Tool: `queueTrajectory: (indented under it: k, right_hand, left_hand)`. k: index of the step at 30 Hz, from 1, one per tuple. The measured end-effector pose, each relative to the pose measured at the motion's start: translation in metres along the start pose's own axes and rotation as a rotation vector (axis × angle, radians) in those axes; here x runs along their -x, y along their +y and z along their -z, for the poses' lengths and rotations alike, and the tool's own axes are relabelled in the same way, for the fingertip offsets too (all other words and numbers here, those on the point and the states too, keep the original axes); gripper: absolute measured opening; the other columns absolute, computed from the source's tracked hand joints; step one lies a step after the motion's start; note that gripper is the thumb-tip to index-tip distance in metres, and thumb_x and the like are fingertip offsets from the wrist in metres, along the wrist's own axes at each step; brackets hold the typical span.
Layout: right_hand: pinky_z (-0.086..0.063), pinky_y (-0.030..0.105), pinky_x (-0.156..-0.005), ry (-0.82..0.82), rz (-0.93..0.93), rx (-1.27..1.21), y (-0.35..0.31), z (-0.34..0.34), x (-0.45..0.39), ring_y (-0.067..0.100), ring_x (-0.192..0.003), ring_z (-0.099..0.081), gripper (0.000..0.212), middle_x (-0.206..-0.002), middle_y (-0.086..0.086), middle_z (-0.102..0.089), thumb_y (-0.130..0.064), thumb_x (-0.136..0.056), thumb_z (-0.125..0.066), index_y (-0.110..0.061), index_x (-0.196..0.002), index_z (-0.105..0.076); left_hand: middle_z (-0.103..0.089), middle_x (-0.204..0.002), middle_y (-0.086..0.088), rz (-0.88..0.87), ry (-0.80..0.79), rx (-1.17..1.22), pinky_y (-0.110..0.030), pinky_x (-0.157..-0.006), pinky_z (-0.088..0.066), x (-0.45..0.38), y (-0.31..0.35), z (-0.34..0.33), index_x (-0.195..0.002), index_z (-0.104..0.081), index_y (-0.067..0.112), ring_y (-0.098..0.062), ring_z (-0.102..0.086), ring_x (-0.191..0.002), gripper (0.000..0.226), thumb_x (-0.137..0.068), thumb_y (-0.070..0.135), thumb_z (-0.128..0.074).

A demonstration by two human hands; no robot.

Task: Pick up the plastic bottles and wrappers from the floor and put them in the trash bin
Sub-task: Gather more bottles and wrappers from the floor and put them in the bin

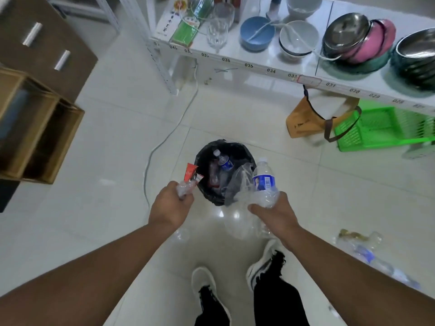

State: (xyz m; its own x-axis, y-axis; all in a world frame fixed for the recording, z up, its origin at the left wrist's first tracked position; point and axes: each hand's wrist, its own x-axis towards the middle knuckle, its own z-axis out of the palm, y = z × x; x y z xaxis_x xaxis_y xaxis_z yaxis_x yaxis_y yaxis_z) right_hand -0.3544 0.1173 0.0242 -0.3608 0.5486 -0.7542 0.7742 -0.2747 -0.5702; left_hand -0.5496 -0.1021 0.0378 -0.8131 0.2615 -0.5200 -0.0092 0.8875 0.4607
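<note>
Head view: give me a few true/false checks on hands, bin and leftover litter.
1. The right hand holds a blue-labelled bottle. True.
2. The left hand is empty. False: it grips a red wrapper and crumpled clear plastic.
3. The trash bin is empty. False: a bottle lies inside its black liner.
4. Litter remains on the floor to the person's right. True.
</note>
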Motion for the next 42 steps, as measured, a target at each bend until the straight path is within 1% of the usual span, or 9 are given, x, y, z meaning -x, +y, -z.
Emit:
queueTrajectory:
  k: [9, 12, 16, 22, 28, 31, 34, 36, 42]
  right_hand:
    - [-0.049, 0.026, -0.058, -0.083, 0.064, 0.253, -0.024, -0.073, -0.141, 0.013, -0.089, -0.067, 0.081, -0.117, 0.006, -0.064, -0.041, -0.075, -0.089, -0.014, -0.137, -0.046]
    - [-0.060, 0.045, -0.087, -0.062, 0.060, 0.354, -0.021, -0.095, -0.187, 0.030, -0.114, -0.064, 0.091, -0.132, 0.013, -0.058, -0.056, -0.077, -0.085, -0.010, -0.144, -0.044]
    - [-0.039, 0.055, -0.119, -0.015, 0.067, 0.488, -0.024, -0.110, -0.204, 0.037, -0.150, -0.037, 0.120, -0.162, 0.017, -0.037, -0.087, -0.077, -0.062, -0.014, -0.165, -0.026]
    - [-0.049, 0.043, -0.095, 0.044, 0.085, 0.357, -0.010, -0.071, -0.170, 0.027, -0.117, -0.056, 0.050, -0.128, 0.005, -0.053, -0.057, -0.100, -0.053, -0.020, -0.133, -0.056]
    - [-0.047, 0.037, -0.087, 0.118, 0.013, 0.373, 0.013, -0.038, -0.144, 0.021, -0.103, -0.058, 0.038, -0.126, 0.008, -0.056, -0.041, -0.099, -0.061, -0.016, -0.127, -0.062]
    - [-0.048, 0.037, -0.087, 0.129, 0.001, 0.352, 0.026, -0.036, -0.139, 0.019, -0.100, -0.059, 0.033, -0.124, 0.005, -0.054, -0.038, -0.098, -0.063, -0.018, -0.124, -0.063]
    - [-0.053, 0.046, -0.095, 0.113, -0.003, 0.357, 0.034, -0.034, -0.137, 0.023, -0.104, -0.062, 0.033, -0.124, 0.003, -0.053, -0.037, -0.098, -0.063, -0.019, -0.124, -0.064]
    - [-0.054, 0.048, -0.097, 0.101, 0.001, 0.354, 0.039, -0.030, -0.134, 0.025, -0.103, -0.064, 0.031, -0.123, 0.004, -0.053, -0.036, -0.098, -0.063, -0.018, -0.124, -0.064]
    - [-0.054, 0.045, -0.095, 0.099, -0.003, 0.340, 0.039, -0.007, -0.121, 0.021, -0.097, -0.064, 0.032, -0.124, 0.003, -0.053, -0.037, -0.096, -0.063, -0.021, -0.124, -0.063]
  left_hand:
    - [-0.070, -0.078, -0.001, 0.140, 0.043, 0.251, -0.011, -0.043, -0.042, -0.049, -0.003, -0.043, -0.091, -0.060, 0.030, 0.003, -0.065, -0.064, 0.012, -0.095, 0.038, -0.067]
    - [-0.070, -0.078, 0.002, 0.200, 0.041, 0.272, -0.015, -0.046, -0.041, -0.063, -0.016, -0.071, -0.091, -0.062, 0.028, -0.007, -0.067, -0.065, 0.016, -0.094, 0.044, -0.066]
    - [-0.070, -0.082, -0.001, 0.174, -0.045, 0.204, -0.027, -0.056, -0.046, -0.077, -0.020, -0.086, -0.093, -0.061, 0.022, -0.017, -0.067, -0.075, 0.022, -0.094, 0.043, -0.066]
    - [-0.068, -0.080, 0.002, 0.165, -0.130, 0.173, -0.032, -0.057, -0.048, -0.107, 0.011, -0.077, -0.091, -0.057, 0.027, -0.016, -0.067, -0.071, 0.021, -0.089, 0.046, -0.067]
    - [-0.065, -0.088, 0.001, 0.017, -0.156, 0.062, -0.037, -0.063, -0.054, -0.157, 0.049, -0.111, -0.097, -0.054, 0.029, -0.021, -0.068, -0.078, 0.020, -0.091, 0.045, -0.064]
    - [-0.059, -0.119, -0.004, 0.057, -0.150, 0.019, -0.050, -0.090, -0.060, -0.181, 0.049, -0.137, -0.128, -0.052, 0.025, -0.027, -0.067, -0.102, 0.059, -0.083, 0.055, -0.075]
    - [-0.039, -0.158, -0.013, 0.171, -0.181, -0.007, -0.055, -0.115, -0.044, -0.194, 0.050, -0.155, -0.161, -0.030, 0.025, -0.037, -0.049, -0.140, 0.119, -0.065, 0.076, -0.080]
    - [-0.031, -0.167, -0.013, 0.123, -0.184, -0.052, -0.057, -0.121, -0.034, -0.189, 0.053, -0.157, -0.166, -0.023, 0.025, -0.037, -0.036, -0.151, 0.132, -0.060, 0.087, -0.072]
    - [-0.064, -0.130, -0.005, -0.176, -0.147, -0.055, -0.055, -0.105, -0.051, -0.167, 0.058, -0.118, -0.139, -0.057, 0.019, -0.028, -0.060, -0.122, 0.070, -0.082, 0.056, -0.074]
